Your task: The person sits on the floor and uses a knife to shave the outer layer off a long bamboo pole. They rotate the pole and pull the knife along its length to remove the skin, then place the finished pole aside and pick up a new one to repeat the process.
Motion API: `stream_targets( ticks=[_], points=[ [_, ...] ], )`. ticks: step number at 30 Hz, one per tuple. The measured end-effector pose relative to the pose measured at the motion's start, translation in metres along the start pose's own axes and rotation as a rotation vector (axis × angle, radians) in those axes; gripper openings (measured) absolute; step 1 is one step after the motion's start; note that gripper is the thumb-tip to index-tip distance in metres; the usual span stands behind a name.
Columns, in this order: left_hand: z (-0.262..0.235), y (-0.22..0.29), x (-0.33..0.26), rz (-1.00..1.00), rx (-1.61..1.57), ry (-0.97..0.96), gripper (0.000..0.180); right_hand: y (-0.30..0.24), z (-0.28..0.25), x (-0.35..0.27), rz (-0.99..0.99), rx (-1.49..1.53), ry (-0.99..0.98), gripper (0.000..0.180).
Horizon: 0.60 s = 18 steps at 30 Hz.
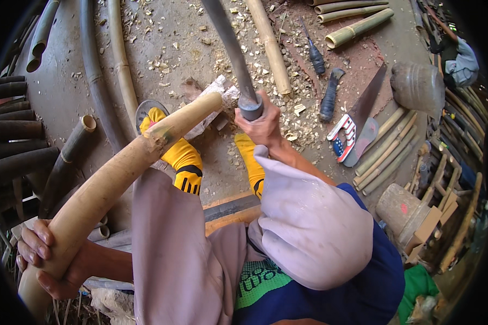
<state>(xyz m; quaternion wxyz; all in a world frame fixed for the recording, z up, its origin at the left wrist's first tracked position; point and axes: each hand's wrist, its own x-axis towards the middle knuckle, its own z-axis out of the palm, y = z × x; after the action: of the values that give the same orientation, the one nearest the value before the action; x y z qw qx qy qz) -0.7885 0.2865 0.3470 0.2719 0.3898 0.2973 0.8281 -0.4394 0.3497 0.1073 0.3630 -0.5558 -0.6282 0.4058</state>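
A seated person's left hand [46, 254] had its fingers clamped around the thick lower end of a pale bamboo pole [114, 179], whose cut tip rested on a rough wooden chopping block [214, 105] on the floor [65, 81], just ahead of two feet in yellow socks [184, 160]; the right hand [260, 124] had its fingers clamped on the grey handle of a long dark blade [228, 38] raised above the block; to cut cleanly, the judgement was that the pole should stay braced hard against the block, the blade fall at a shallow angle near the tip, and the feet keep well back from the stroke; pale wood chips [244, 59] lay scattered around the block; to the right lay a handsaw [358, 119] whose handle bore red-and-white stripes and a blue patch, beside a dark-handled knife [328, 95] and a bundle of thin bamboo strips [387, 154]; darker bamboo lengths [16, 130] were stacked at left; a brown cardboard piece [431, 227] sat at lower right; no sign was legible.
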Motion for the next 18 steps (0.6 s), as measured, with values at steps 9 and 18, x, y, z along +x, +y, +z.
stream_targets(
  ticks=[9,18],
  points=[
    [0.017,-0.006,0.0,-0.013,-0.013,-0.076,0.038,-0.019,-0.016,0.008,0.188,-0.082,-0.195,0.035],
    [0.016,-0.006,-0.001,-0.025,-0.049,-0.181,0.04,0.011,-0.014,0.015,0.437,-0.251,-0.542,0.046]
  ],
)
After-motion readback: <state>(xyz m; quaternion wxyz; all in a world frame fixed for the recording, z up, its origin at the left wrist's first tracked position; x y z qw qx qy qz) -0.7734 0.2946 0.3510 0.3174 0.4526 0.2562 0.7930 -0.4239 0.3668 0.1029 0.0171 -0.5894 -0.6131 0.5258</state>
